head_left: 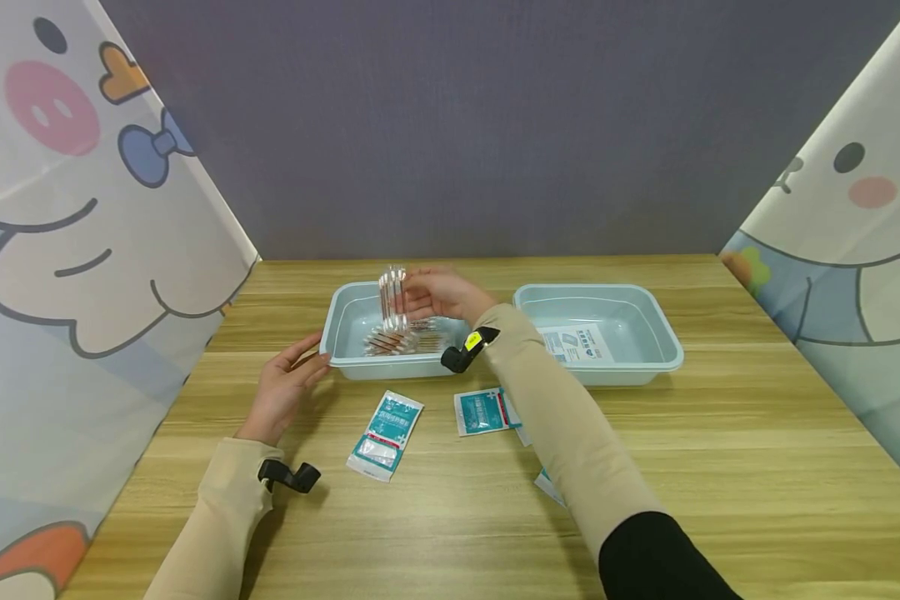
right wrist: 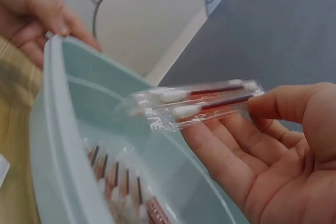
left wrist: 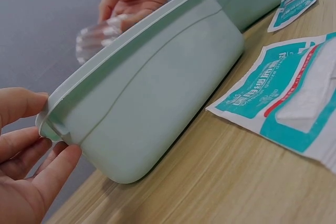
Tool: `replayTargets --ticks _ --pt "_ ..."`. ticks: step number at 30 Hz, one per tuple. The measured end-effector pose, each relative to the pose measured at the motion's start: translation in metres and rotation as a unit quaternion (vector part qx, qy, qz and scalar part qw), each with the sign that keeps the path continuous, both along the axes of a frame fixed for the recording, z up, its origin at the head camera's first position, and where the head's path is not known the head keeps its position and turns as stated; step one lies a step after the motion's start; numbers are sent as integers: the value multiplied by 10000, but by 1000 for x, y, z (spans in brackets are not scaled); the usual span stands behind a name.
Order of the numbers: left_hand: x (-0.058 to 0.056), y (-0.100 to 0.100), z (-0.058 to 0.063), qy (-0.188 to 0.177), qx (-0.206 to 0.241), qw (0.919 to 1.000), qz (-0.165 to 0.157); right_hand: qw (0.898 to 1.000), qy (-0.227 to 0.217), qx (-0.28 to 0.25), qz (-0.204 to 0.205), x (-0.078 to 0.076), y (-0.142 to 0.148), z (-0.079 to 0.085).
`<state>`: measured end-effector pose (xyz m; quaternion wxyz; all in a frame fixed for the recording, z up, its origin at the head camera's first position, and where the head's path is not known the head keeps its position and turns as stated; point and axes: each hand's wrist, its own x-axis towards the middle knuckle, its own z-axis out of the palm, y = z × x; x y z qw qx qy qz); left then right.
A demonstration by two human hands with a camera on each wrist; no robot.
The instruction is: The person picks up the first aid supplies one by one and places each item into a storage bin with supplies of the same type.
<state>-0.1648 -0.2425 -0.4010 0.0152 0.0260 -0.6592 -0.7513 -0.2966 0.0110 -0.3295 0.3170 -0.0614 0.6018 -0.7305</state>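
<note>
Between thumb and fingers, my right hand (head_left: 446,294) pinches a clear packet of cotton swabs (head_left: 392,298) with dark reddish-brown sticks and white tips. It holds the packet above the left pale-green plastic tray (head_left: 393,369). In the right wrist view, more packaged swabs (right wrist: 118,182) lie on that tray's bottom. My left hand (head_left: 288,383) grips the tray's left front corner, its fingers above and below the rim in the left wrist view. A teal-and-white gauze packet (head_left: 386,435) lies on the table in front of the tray.
A second pale-green tray (head_left: 648,333) stands to the right, with a printed white packet (head_left: 579,343) inside. More gauze packets (head_left: 482,412) lie near my right forearm, partly hidden by it. A grey wall (head_left: 487,125) rises behind the wooden table (head_left: 757,467).
</note>
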Motion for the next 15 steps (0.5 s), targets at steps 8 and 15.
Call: replayTargets --ticks 8,15 --pt "-1 0 0 46 -15 10000 5 9981 -75 613 -25 -3 -4 -12" --pt "-1 0 -1 52 -6 10000 36 9925 -168 1201 139 -4 -5 -19"
